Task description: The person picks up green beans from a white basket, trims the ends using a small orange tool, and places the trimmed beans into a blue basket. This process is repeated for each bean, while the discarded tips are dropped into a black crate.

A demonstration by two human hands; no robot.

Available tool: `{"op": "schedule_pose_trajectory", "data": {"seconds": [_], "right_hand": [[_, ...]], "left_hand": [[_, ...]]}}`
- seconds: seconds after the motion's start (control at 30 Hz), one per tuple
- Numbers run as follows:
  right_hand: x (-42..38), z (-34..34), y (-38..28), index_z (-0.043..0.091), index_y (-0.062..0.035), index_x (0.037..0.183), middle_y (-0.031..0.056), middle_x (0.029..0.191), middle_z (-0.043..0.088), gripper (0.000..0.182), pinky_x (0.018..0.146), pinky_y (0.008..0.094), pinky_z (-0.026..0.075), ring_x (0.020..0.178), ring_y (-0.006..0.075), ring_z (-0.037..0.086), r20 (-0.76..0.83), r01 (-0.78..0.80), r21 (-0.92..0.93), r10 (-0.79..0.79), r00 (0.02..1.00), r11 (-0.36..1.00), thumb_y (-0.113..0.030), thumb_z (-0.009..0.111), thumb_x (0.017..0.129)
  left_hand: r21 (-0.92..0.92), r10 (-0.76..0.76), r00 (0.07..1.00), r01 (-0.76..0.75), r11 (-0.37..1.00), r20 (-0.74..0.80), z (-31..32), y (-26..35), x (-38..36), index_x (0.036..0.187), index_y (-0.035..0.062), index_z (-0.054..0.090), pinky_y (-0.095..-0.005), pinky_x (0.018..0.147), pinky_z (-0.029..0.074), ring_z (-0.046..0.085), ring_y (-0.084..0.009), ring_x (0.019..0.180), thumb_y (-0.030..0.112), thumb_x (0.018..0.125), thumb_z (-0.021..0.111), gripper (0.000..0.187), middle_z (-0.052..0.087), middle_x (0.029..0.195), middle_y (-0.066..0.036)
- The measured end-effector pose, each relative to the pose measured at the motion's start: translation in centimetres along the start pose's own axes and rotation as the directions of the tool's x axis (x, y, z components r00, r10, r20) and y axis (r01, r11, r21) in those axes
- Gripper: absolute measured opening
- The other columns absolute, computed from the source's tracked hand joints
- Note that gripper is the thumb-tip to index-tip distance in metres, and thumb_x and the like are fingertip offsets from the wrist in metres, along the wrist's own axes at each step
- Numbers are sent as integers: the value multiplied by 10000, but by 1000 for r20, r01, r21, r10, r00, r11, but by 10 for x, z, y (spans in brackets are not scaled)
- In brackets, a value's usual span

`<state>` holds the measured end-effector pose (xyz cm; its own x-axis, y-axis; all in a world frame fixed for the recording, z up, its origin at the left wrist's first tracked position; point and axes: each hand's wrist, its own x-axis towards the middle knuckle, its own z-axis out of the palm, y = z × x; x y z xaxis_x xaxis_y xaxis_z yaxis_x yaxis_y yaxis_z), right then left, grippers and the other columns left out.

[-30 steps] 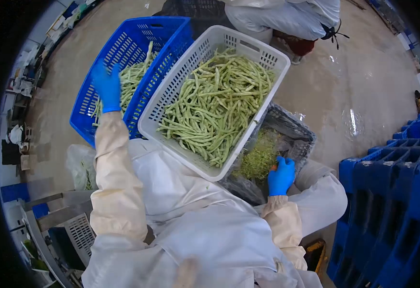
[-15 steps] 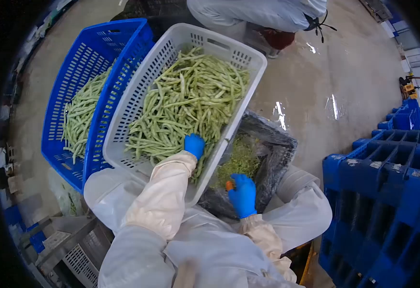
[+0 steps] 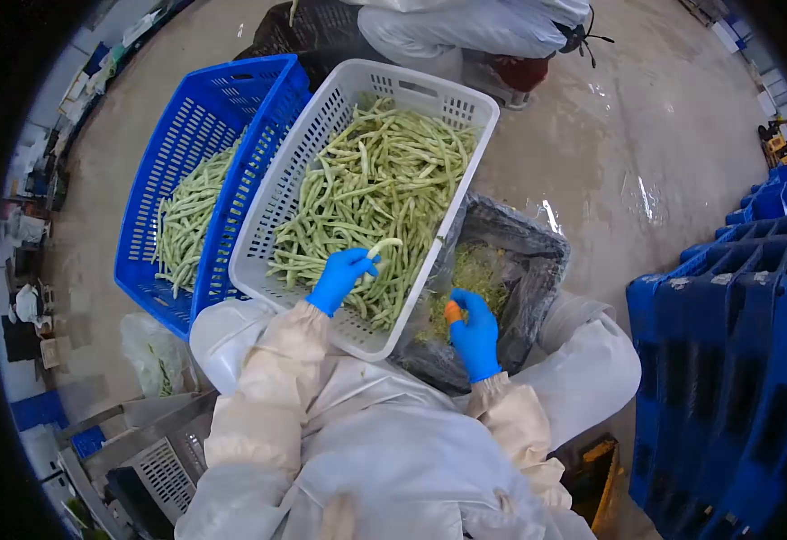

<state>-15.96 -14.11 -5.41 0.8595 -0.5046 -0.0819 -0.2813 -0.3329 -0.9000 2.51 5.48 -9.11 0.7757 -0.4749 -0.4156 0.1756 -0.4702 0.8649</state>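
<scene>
My left hand (image 3: 339, 279), in a blue glove, pinches a pale green bean (image 3: 384, 246) above the near side of the white crate (image 3: 272, 193). A heap of green beans (image 3: 384, 175) lies in that crate. Over the black-lined bin (image 3: 542, 270) is my right hand (image 3: 476, 337), also gloved in blue. A small orange piece (image 3: 453, 311), possibly a thumb cover, sits at its thumb. The thumb and fingers are bent but look apart, with nothing visible between them. Below them in the bin lie thin green trimmings (image 3: 479, 274).
A blue crate (image 3: 177, 144) with more beans (image 3: 195, 220) stands left of the white one. Blue plastic pallets (image 3: 727, 360) are stacked at the right. Another person (image 3: 465, 31) in white clothing sits at the far side. The floor (image 3: 610, 144) looks wet.
My left hand has come up from the heap and back to the left, now with a bean in its fingers. The right hand has stayed over the bin, and the view has shifted.
</scene>
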Motion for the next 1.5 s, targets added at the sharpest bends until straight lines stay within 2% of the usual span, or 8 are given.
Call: {"op": "schedule_pose_trajectory", "data": {"seconds": [0.23,0.57,0.77,0.97,1.13,1.2,1.3,1.5], "right_hand": [[-7,-1,-11,491,-27,1208,79,1040,602,416,882,312,412,992,180,550,161,70,385,-141,977,920,-94,616,817],[-28,3,-33,487,-47,1223,77,993,588,488,863,318,407,984,189,532,79,322,159,-337,938,933,-126,664,775],[-29,-4,-28,578,-40,1049,105,912,613,283,773,321,448,818,204,576,153,209,324,-269,951,923,-135,634,789],[1,-62,-3,597,-42,990,58,899,584,169,676,282,459,730,128,529,-397,191,703,155,905,685,-47,514,843],[-1,-72,0,603,-40,1005,59,898,582,215,640,295,469,722,126,531,-436,229,828,331,837,513,-45,467,840],[-8,-59,-9,596,-43,1059,58,905,588,235,635,269,458,741,123,536,51,-118,748,121,991,653,-135,516,858],[-15,-45,-25,617,-33,1022,34,856,596,220,643,251,442,746,110,534,298,-178,599,-10,955,781,-151,534,855],[-19,-44,-31,631,-24,989,29,817,599,216,652,248,435,761,107,538,423,-242,597,-44,905,765,-166,551,847]], "left_hand": [[-322,54,991,-13,947,119,33,54,-80,1007,-3,602,-248,686,457,575,-100,742,148,855,538,224,629,810,-39],[-614,-39,996,82,785,84,67,87,-104,957,28,564,-271,691,495,609,-145,773,168,854,562,174,625,893,-68],[-477,-18,999,30,878,30,65,73,-100,842,30,571,-236,577,458,572,-103,636,167,785,652,170,608,734,-31],[-255,5,976,52,966,219,39,69,-112,790,13,569,-232,554,431,529,-98,582,103,783,629,108,579,694,-37],[-189,-41,967,91,978,253,24,88,-127,816,-5,585,-245,590,449,546,-106,605,103,801,593,109,592,705,-49],[-298,-3,956,95,950,293,28,91,-129,846,-21,599,-244,631,463,567,-115,637,104,810,572,133,609,731,-56],[-232,28,957,42,972,289,34,93,-126,870,-11,622,-229,601,453,565,-96,636,132,799,612,160,623,741,-47],[-74,193,955,-181,981,223,39,80,-120,868,-5,635,-247,576,439,552,-82,647,120,787,628,149,620,719,-36]]}}
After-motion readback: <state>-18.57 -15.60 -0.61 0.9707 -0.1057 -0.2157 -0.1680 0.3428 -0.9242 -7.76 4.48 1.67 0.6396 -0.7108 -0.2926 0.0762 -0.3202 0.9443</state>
